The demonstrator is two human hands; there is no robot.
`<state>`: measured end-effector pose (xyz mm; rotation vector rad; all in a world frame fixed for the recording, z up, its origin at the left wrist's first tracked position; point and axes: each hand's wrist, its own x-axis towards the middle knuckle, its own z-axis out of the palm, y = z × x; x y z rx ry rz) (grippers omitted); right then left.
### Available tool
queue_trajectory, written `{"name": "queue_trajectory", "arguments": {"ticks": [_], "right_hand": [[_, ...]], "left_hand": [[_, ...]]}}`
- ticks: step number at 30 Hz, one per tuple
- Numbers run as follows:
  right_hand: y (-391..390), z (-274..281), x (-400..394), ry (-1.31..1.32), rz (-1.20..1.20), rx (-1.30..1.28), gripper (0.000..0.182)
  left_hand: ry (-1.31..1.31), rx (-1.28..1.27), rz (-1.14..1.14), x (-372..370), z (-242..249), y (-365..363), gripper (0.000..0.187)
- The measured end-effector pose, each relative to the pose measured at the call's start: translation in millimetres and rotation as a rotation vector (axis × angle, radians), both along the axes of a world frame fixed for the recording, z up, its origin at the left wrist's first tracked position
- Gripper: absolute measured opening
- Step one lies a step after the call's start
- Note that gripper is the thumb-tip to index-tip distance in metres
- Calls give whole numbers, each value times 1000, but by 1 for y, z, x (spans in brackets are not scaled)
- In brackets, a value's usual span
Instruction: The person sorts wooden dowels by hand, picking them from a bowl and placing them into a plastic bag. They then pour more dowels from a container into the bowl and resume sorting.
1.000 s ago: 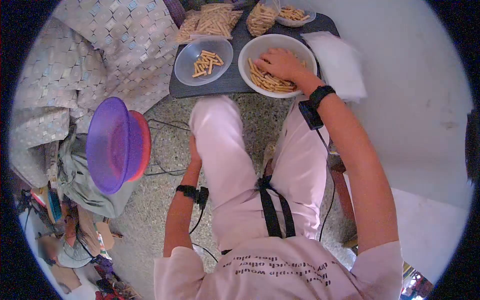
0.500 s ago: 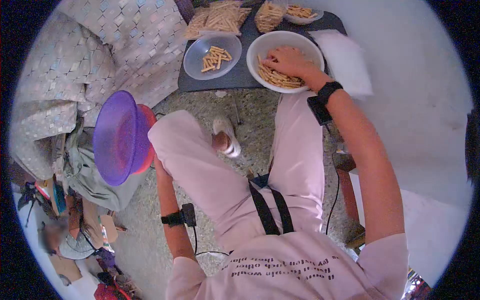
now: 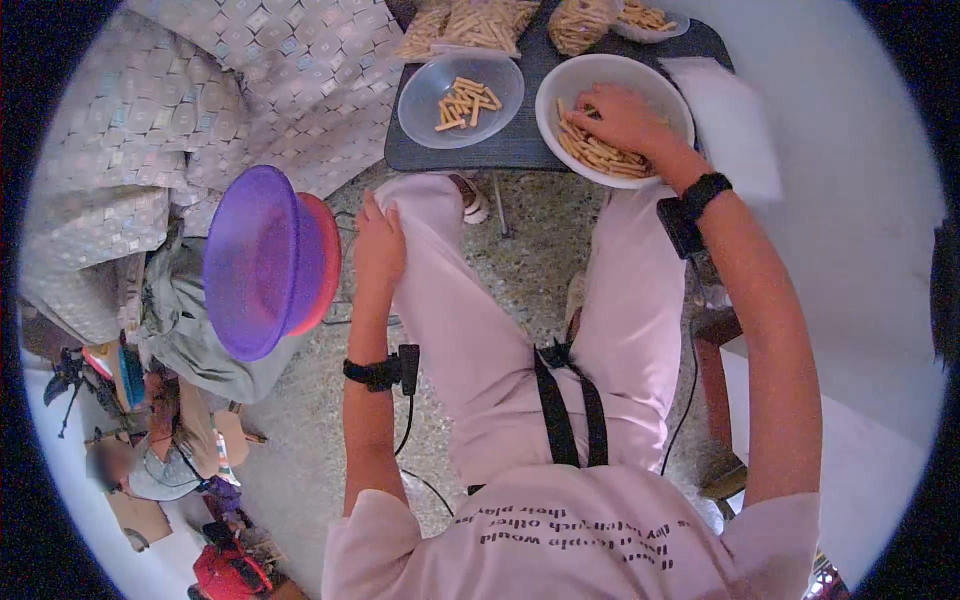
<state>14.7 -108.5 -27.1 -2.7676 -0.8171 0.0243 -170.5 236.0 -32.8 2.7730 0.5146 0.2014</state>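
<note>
My right hand (image 3: pixel 628 120) is inside a white bowl (image 3: pixel 684 140), its fingers bent down among pale brown snack sticks (image 3: pixel 608 157). Whatever lies between the fingertips is hidden. To the left of that bowl, a clear plastic bowl (image 3: pixel 415 115) holds a small heap of similar sticks (image 3: pixel 470 100). My left hand (image 3: pixel 380 245) lies along my left knee with fingers stretched out, holding nothing. Close to its left, a purple basin (image 3: pixel 235 270) stands on its side against a red one (image 3: pixel 325 265).
Both bowls stand on a dark table (image 3: pixel 430 158). Behind them are bags of sticks (image 3: pixel 485 25), a smaller bag (image 3: pixel 580 25) and another bowl (image 3: pixel 678 22). A white sheet (image 3: pixel 730 125) hangs over the right edge. Another person (image 3: pixel 165 470) sits at lower left.
My left hand has come up from beside my leg onto the knee. My right hand stays in the white bowl. The view has shifted, and my left foot has moved toward the table.
</note>
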Motion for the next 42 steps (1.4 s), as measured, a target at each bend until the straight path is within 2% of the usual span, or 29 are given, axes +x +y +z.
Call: {"name": "queue_trajectory", "arguments": {"ticks": [3,7,10,13,15,17,21,22,24,27,31,34,37,40,42], "right_hand": [[1,-15,-5,-150,-63,61,46],[1,-1,-7,-32,-41,46,46],[1,3,-9,13,-19,41,46],[-1,-5,-2,-17,1,51,48],[-1,-13,1,-27,-11,43,49],[3,-6,-8,-113,-46,-29,50],[-1,-5,-11,-157,-21,28,50],[-1,-4,-11,-88,-23,18,50],[-1,5,-4,33,-28,-5,49],[-4,-2,-1,-139,57,7,48],[-3,-6,2,-121,33,49,44],[-6,-2,-2,-114,32,108,41],[-8,12,-7,-117,40,234,33],[-12,-9,17,50,66,499,24],[-18,1,21,92,65,600,19]], "left_hand": [[113,103,-52,23,-12,15,47],[111,208,-274,73,-78,87,48],[294,-310,-190,81,-66,112,52],[-83,-262,-193,81,-78,145,53],[329,-462,-26,72,-68,133,52],[559,-512,-23,66,-57,124,50],[596,-362,-400,81,-53,116,47],[604,-324,-495,85,-55,116,46],[494,-229,-484,103,-69,120,44],[360,-132,-453,133,-105,129,44],[616,-77,-545,97,-31,64,46],[734,151,-674,84,-9,44,47],[598,-361,-897,46,28,10,41],[552,-744,-929,30,106,-66,32],[386,-855,-828,41,127,-102,32]]}}
